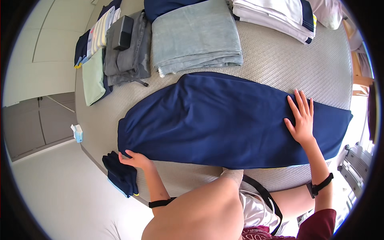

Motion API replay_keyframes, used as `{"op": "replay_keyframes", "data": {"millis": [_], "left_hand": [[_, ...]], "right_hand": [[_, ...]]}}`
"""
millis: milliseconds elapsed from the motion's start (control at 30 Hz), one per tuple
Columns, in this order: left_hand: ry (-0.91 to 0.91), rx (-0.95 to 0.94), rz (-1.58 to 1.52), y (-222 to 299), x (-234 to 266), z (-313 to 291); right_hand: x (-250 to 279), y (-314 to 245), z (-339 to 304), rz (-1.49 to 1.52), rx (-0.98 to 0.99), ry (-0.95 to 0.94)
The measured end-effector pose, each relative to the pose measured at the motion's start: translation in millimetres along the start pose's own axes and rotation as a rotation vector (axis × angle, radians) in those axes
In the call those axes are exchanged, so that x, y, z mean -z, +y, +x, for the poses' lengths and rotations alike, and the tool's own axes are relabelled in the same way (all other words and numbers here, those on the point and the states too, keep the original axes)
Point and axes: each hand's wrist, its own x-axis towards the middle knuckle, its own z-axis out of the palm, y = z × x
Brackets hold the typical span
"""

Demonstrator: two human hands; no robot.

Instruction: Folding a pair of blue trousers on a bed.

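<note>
Navy blue trousers (pixel 236 120) lie folded lengthwise across the bed in front of me. My right hand (pixel 303 120) rests flat on their right part, fingers spread and pointing away from me. At the near left corner of the trousers is my left hand (pixel 137 159), its thumb and forefinger apart and touching the fabric edge. Just beside that hand sits a small folded dark navy garment (pixel 121 174) with light blue and yellow at its edge. Each of my forearms wears a black strap.
Along the far side lie folded light blue-grey jeans (pixel 196 38), dark grey trousers (pixel 132 60) with a black box-shaped device (pixel 123 33) on top, a pale green garment (pixel 94 78) and a white folded stack (pixel 276 18). A tissue pack (pixel 77 133) sits by the left bed edge.
</note>
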Motion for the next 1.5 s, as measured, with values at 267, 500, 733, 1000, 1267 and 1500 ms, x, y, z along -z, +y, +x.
{"op": "replay_keyframes", "data": {"millis": [267, 500, 733, 1000, 1267, 1500], "left_hand": [[-0.041, -0.322, 0.601, -18.6, 4.0, 1.8], [-0.325, -0.986, 0.542, 45.6, -38.4, 46.2], [-0.555, -0.948, 0.725, 3.7, -74.8, 74.4], [-0.608, -0.773, 0.552, -14.4, -100.6, 96.0], [-0.558, -0.61, 0.783, 3.2, -110.7, 87.0], [-0.502, -0.975, 0.439, 59.5, -115.2, 59.2]], "right_hand": [[0.9, -0.2, -1.0, -0.002, -0.005, 0.017], [-1.7, -3.0, 1.1, 0.013, 0.008, 0.023], [-0.1, -4.5, 2.5, 0.012, -0.004, 0.008], [-1.2, -0.2, -0.6, 0.002, -0.004, 0.009], [-1.4, 0.2, 0.2, 0.028, 0.001, 0.021], [-2.4, -1.5, 1.1, 0.046, -0.005, 0.02]]}}
